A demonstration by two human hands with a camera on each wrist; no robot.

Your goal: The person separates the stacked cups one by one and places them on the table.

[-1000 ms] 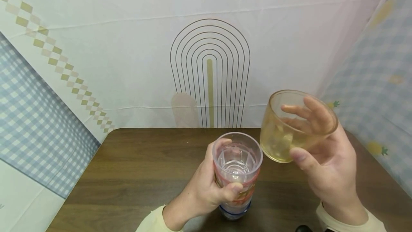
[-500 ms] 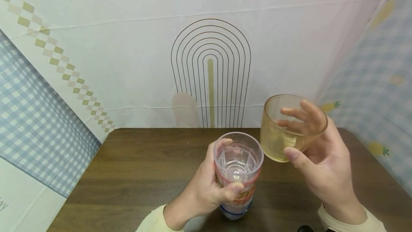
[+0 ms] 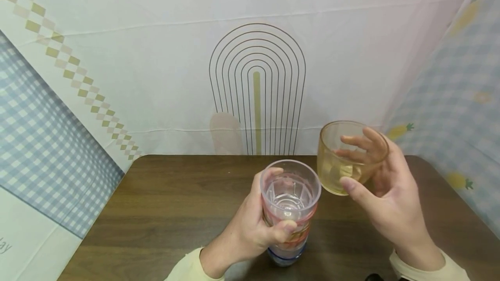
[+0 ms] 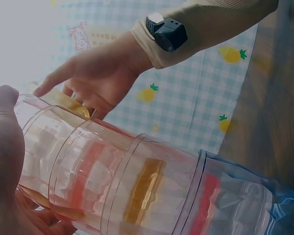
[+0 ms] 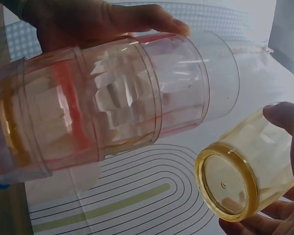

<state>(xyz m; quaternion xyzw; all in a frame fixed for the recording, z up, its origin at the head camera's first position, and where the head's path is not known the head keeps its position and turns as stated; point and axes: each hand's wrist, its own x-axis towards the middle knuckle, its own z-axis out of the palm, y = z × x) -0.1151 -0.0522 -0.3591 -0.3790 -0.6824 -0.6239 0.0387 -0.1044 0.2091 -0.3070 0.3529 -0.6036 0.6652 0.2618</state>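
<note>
At lower centre, the left hand (image 3: 250, 224) curls round the stack (image 3: 300, 225) of cups; the right hand (image 3: 398, 205), right of centre, holds the yellow cup (image 3: 330, 172) between thumb and spread fingers. Should that thumb ease, the yellow cup could drop to the counter (image 3: 175, 198); a knock could jar the stack.

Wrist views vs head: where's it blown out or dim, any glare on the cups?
Left wrist: upper left washed out, table dim at right; right wrist: upper right bright and hazy, white highlights on the cup stack; head: more evenly lit, small glint on the amber cup, soft shadow near the stack's base.
</note>
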